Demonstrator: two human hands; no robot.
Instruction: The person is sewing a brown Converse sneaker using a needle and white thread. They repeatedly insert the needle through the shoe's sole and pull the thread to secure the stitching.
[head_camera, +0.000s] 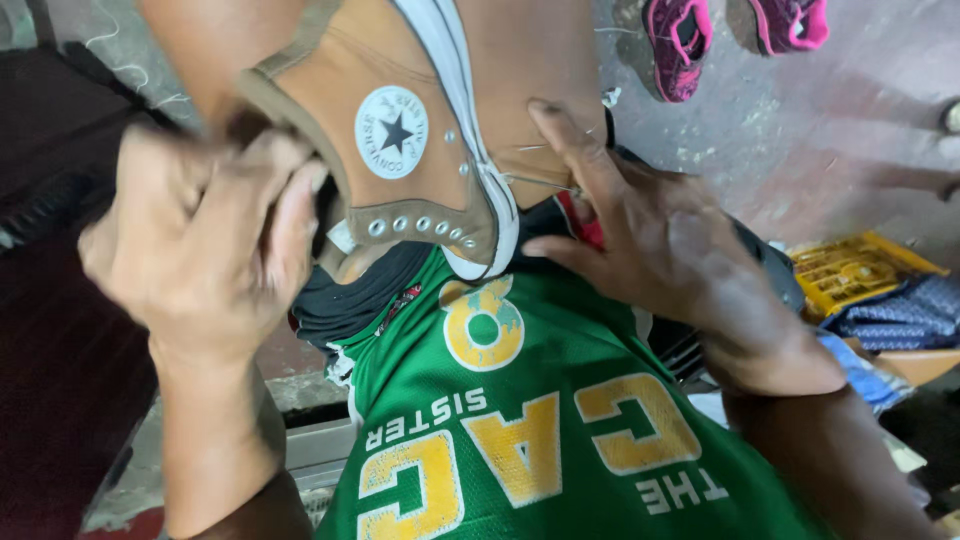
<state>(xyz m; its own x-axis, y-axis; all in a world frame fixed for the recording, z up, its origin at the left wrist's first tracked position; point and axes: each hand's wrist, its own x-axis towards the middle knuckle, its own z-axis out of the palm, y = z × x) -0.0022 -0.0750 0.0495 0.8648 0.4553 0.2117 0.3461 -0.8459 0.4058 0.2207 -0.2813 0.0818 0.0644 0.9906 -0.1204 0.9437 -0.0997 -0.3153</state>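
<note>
1. Sneaker (420, 150): brown high-top with a white rubber sole and a round white ankle patch, held up over my lap, just above the green jersey (520, 430) I'm wearing.
2. Orientation: long axis runs steeply, top of frame down toward my chest. The collar and the row of metal eyelets (425, 225) are at the lower end, pointing at me; the toe end goes up and out of frame.
3. Left hand (205, 245): fingers clenched in a fist against the collar edge, left of the eyelet row. Motion-blurred, so I cannot tell what, if anything, is pinched inside.
4. Right hand (655, 245): fingers spread and extended, palm down, thumb resting on the brown upper on the far side of the sole strip. Not wrapped around the shoe.
5. Hidden or cut off: toe, most of the sole and the inside of the shoe. Thin pale thread lines show near my right thumb; where they end is unclear.
6. Around: pink shoes (735, 35) on the concrete floor at the top, well apart; yellow tray (850, 270) and blue patterned cloth (905, 315) at right.
</note>
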